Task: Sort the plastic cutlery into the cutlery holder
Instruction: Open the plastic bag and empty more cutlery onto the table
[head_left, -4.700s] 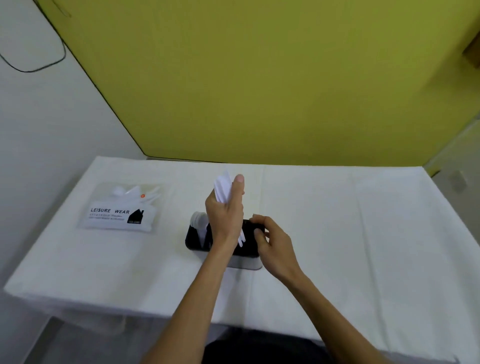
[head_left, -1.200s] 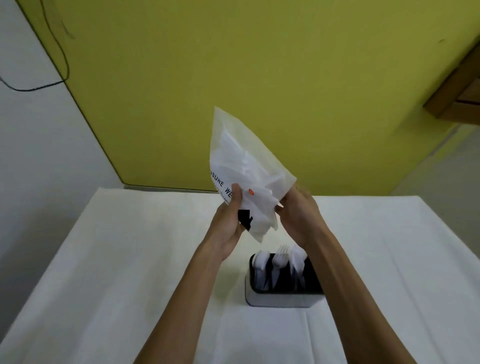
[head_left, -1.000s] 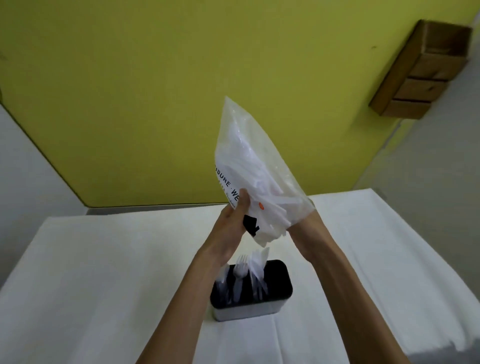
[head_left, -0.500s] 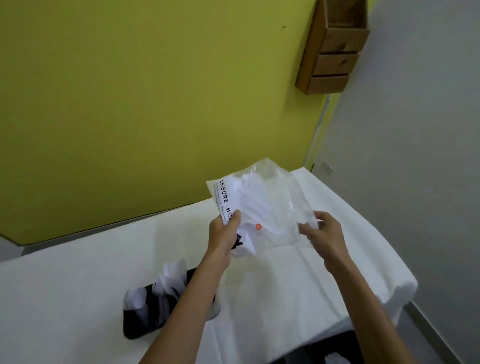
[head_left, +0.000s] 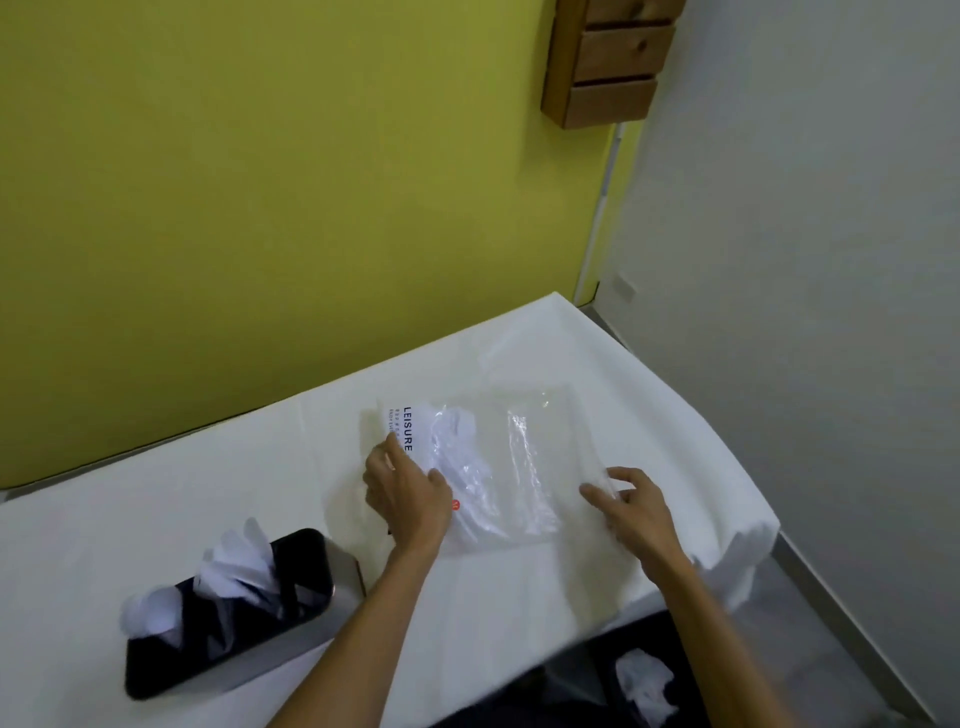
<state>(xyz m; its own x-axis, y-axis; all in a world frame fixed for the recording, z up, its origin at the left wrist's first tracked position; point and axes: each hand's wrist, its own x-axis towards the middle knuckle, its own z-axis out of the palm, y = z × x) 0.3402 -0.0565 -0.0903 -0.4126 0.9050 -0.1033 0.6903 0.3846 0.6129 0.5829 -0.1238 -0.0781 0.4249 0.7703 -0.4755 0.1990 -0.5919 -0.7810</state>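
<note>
Near the table's (head_left: 130, 530) near edge, left side: black cutlery holder (head_left: 291, 571), white plastic cutlery (head_left: 234, 566) standing in it, types blurred. Past it, toward the right edge, a clear bag (head_left: 540, 441) lies flat with white pieces (head_left: 460, 447) bunched at its label end. Left hand (head_left: 408, 499) sits on that end, fingers bent; pinching or pressing, cannot tell. Right hand (head_left: 634, 509) is spread and relaxed, fingertips on the bag's right edge. Wooden drawers (head_left: 608, 62) on the far wall.
</note>
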